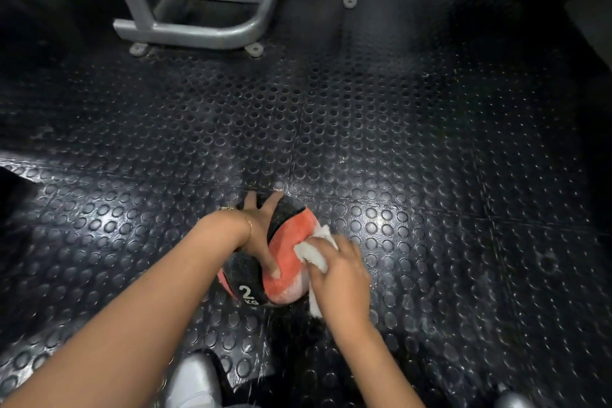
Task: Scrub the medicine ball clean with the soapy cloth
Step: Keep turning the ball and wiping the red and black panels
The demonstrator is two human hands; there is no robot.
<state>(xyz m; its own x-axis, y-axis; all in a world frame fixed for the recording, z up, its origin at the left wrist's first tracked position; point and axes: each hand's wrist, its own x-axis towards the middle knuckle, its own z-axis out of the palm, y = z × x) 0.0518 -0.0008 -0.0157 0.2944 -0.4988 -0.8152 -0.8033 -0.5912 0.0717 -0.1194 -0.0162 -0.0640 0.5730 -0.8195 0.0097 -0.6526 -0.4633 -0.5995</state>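
Note:
A black and orange medicine ball [287, 252] marked "2 KG" lies on the studded rubber floor in the lower middle of the head view. My left hand [261, 228] is spread over the ball's top and left side, thumb pressed on the orange panel, steadying it. My right hand [341, 272] grips a white soapy cloth [314, 250] against the ball's right side. White suds streak the orange panel. The cloth's lower end hangs below my right hand.
Black studded rubber tiles [414, 175] cover the floor, wet and shiny around the ball. A grey steel gym machine frame [198, 31] stands at the back left. A white shoe [195, 381] shows at the bottom edge.

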